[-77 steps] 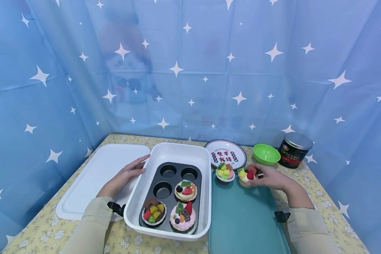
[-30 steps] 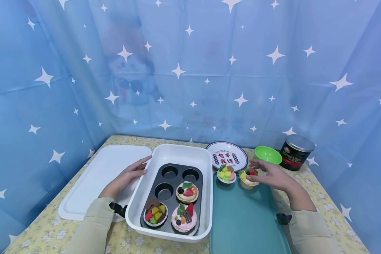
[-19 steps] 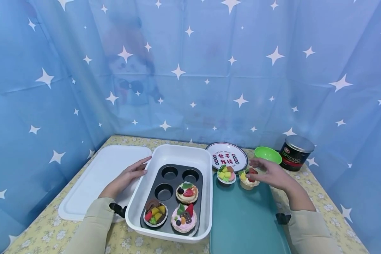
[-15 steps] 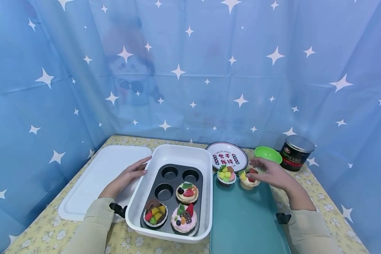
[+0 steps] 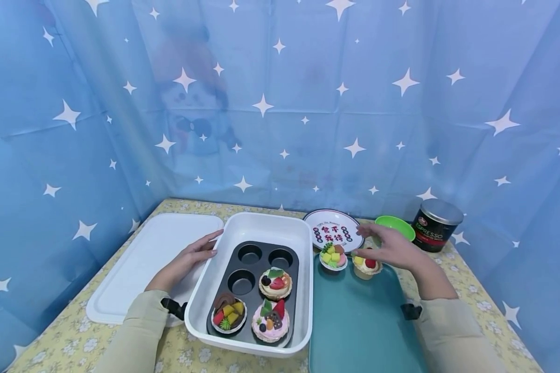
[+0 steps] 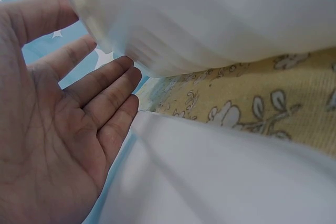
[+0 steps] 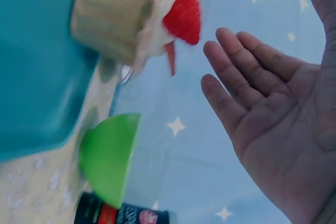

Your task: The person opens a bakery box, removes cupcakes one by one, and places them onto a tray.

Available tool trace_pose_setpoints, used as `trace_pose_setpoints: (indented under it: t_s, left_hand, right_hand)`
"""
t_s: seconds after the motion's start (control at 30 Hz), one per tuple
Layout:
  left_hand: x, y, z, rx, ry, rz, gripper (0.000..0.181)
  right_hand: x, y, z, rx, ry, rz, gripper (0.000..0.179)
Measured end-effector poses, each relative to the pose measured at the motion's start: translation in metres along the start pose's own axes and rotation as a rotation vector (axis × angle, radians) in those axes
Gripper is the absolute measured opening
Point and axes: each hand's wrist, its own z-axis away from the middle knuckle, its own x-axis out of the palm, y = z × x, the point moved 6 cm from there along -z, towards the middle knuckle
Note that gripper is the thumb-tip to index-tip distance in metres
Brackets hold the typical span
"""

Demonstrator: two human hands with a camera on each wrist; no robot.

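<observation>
My left hand (image 5: 184,261) lies with extended fingers against the left wall of a white plastic bin (image 5: 248,224). Inside it is a dark muffin pan (image 5: 264,249) bearing a cream tart (image 5: 275,285), a pink tart (image 5: 269,325) and a chocolate tart (image 5: 228,315); its other cups are bare. On the teal tray (image 5: 364,321), a strawberry-topped cupcake (image 5: 367,267) stands beside a cupcake with yellow cubes (image 5: 332,258). My right hand (image 5: 392,248) hovers just over the strawberry one, fingers spread and holding nothing; the right wrist view shows its palm apart from that cupcake (image 7: 115,19).
A white lid (image 5: 135,269) lies under and beside my left forearm. Behind the teal tray are a printed plate (image 5: 331,220), a green bowl (image 5: 394,224) and an espresso tin (image 5: 435,228). A starry blue curtain (image 5: 303,77) closes off the table's back.
My right hand held the strawberry cupcake at the tray's far end, then let go of it. It has since lifted and shifted slightly left. My left hand keeps its place on the bin.
</observation>
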Motion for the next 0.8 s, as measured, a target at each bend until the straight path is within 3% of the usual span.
trace_pose_setpoints:
  t_s: [0.17, 0.47, 0.6, 0.8]
  left_hand:
    - [0.000, 0.000, 0.000, 0.010, -0.007, 0.005, 0.061]
    - [0.000, 0.000, -0.002, 0.009, -0.012, 0.007, 0.060]
    - [0.000, 0.001, -0.001, 0.011, -0.010, 0.005, 0.060]
    - [-0.001, 0.000, 0.000, 0.008, -0.004, -0.002, 0.060]
  right_hand:
    - [0.008, -0.027, -0.008, -0.086, -0.036, 0.004, 0.074]
    - [0.034, -0.096, -0.022, -0.253, -0.190, -0.059, 0.074]
    - [0.050, -0.122, -0.029, -0.323, -0.251, -0.029, 0.073]
    - [0.073, -0.147, -0.034, -0.345, -0.355, -0.029, 0.068]
